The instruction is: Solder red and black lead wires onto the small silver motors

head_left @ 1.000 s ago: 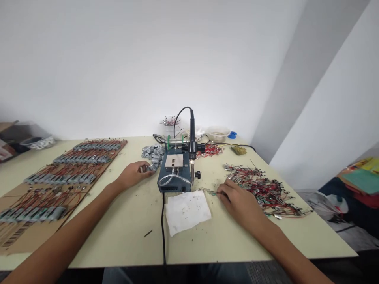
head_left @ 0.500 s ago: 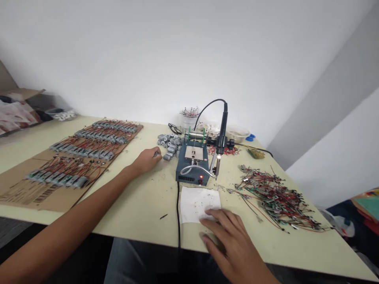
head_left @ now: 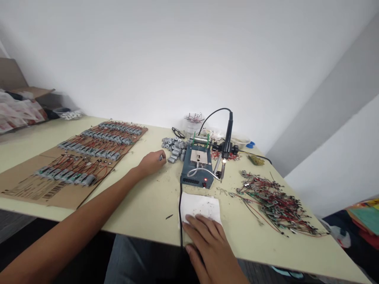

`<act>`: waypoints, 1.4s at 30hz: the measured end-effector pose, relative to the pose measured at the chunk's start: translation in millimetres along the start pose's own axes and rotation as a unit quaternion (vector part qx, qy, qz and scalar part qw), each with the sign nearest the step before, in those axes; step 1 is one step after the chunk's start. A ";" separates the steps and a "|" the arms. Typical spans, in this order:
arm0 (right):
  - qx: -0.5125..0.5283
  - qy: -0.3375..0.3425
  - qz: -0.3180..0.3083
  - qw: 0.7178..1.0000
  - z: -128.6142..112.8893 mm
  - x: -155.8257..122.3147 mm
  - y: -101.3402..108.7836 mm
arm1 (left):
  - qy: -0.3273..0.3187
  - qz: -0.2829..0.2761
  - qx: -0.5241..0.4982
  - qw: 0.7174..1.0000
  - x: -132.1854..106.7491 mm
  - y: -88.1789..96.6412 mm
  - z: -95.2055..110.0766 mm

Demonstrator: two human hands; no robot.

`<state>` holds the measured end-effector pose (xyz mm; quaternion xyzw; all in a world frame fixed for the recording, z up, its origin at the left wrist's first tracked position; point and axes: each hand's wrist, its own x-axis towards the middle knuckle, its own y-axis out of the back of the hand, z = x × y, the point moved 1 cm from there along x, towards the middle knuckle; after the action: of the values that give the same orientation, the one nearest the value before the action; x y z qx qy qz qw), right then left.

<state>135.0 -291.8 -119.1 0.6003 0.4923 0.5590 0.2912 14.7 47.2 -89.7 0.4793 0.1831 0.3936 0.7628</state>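
My left hand (head_left: 152,163) reaches across the table and is closed on a small grey motor (head_left: 161,157), right beside a heap of grey motors (head_left: 174,147). My right hand (head_left: 209,246) lies flat with fingers spread at the table's near edge, its fingertips on a white cloth (head_left: 200,206). Beyond the cloth stands a blue soldering station (head_left: 197,170) with a red light on. A soldering iron (head_left: 226,148) hangs in a holder at the station's right.
Rows of wired motors lie on a cardboard sheet (head_left: 44,189) at the left. A tangle of red wired parts (head_left: 274,201) covers the right side. A black cable (head_left: 179,209) runs off the near edge. Small cups (head_left: 194,120) stand by the wall, boxes (head_left: 20,106) at far left.
My right hand left the wire pile, drew back to the near edge and now rests on the cloth. The view swung left. My left hand stayed by the motor heap.
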 end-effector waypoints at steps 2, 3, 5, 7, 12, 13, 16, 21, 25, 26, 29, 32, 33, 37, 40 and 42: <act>0.001 0.001 0.003 1.000 -3.8 4.3 0.8 | 0.001 0.012 -0.016 1.000 -0.2 0.7 -1.1; 0.002 0.001 0.007 1.000 -6.4 6.0 1.5 | 0.002 0.019 -0.024 1.000 -0.2 1.3 -1.9; 0.006 0.000 0.018 1.000 -9.8 7.0 4.4 | 0.001 0.035 -0.039 0.999 -0.4 2.1 -3.3; 0.014 0.003 0.041 0.999 -3.6 4.6 11.6 | -0.006 0.048 -0.050 0.998 -0.8 2.2 -4.4; -0.014 -0.092 0.138 0.986 93.9 6.3 56.7 | -0.034 0.069 -0.058 0.995 -1.9 -0.1 -4.1; -0.029 -0.132 0.148 0.980 123.8 12.5 68.5 | -0.039 0.073 -0.057 0.995 -1.6 -0.8 -3.8; -0.053 -0.217 0.131 0.966 206.4 46.6 97.8 | -0.050 0.080 -0.050 0.994 1.0 -3.1 -3.5; -0.050 -0.212 0.006 0.976 276.2 119.1 100.6 | -0.054 0.092 -0.031 0.994 4.6 -5.9 -5.6; -0.036 -0.197 -0.071 0.977 293.5 151.8 83.9 | -0.058 0.098 -0.020 0.993 5.2 -4.8 -6.3; -0.034 -0.197 -0.083 0.976 296.5 155.9 81.1 | -0.060 0.094 -0.020 0.994 5.3 -4.6 -6.2; -0.024 -0.202 -0.108 0.973 304.3 161.9 77.3 | -0.065 0.083 -0.032 0.994 5.9 -5.3 -5.6; -0.005 -0.205 -0.112 0.972 310.3 163.2 77.7 | -0.075 0.088 -0.052 0.992 6.9 -7.7 -5.4; 0.003 -0.207 -0.105 0.973 312.2 163.7 78.2 | -0.080 0.093 -0.059 0.991 7.3 -8.5 -5.6; 0.031 -0.240 -0.037 0.970 321.5 168.3 80.1 | -0.089 0.115 -0.081 0.986 8.8 -9.0 -7.9; 0.045 -0.273 0.015 0.961 329.1 172.6 81.6 | -0.079 0.130 -0.095 0.984 8.3 -6.5 -10.8; 0.055 -0.289 0.034 0.955 332.9 174.1 82.7 | -0.070 0.131 -0.102 0.984 7.0 -4.7 -12.3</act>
<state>456.7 -93.9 -46.1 0.7680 0.3960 0.3432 0.3683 13.0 58.8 -99.0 0.4451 0.0235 0.4722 0.7605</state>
